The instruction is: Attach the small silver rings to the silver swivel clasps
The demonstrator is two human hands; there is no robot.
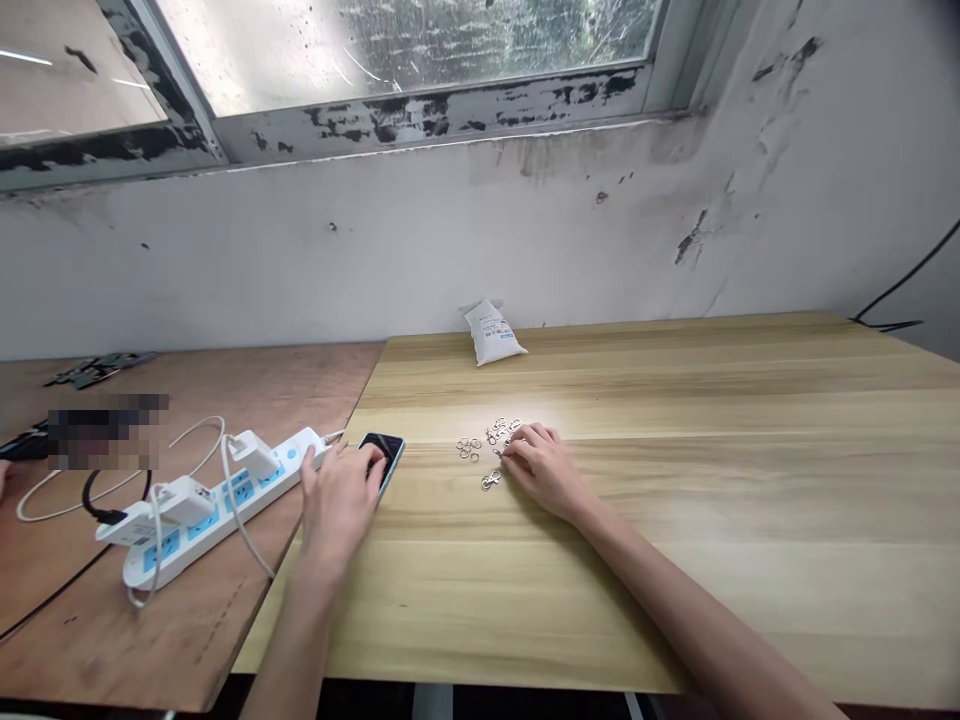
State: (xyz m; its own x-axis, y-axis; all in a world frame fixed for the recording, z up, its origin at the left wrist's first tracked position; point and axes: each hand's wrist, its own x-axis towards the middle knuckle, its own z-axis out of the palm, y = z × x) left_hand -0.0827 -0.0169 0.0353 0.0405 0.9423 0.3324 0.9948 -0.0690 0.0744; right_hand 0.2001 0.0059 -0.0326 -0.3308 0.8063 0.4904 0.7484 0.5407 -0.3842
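My left hand (339,495) rests over a smartphone (395,462) with a dark screen and light blue edge. Its fingers are apart, one bent onto the screen, another reaching toward the power strip. My right hand (541,465) lies on the wooden table with thumb and fingers pinched together. A tiny metal piece (498,454) shows at the fingertips, too small to name. Just left of them lie several small metal rings (466,448). Silver lobster clasps (497,432) sit in a cluster behind the fingertips, and another clasp (491,480) lies nearer me.
A white power strip (225,505) with plugged-in chargers and cables lies across the left, on a reddish-brown board (247,640). A white packet (493,335) stands near the wall. Dark flat pieces (97,370) lie at far left. Another person's hand (4,478) shows at the left edge.
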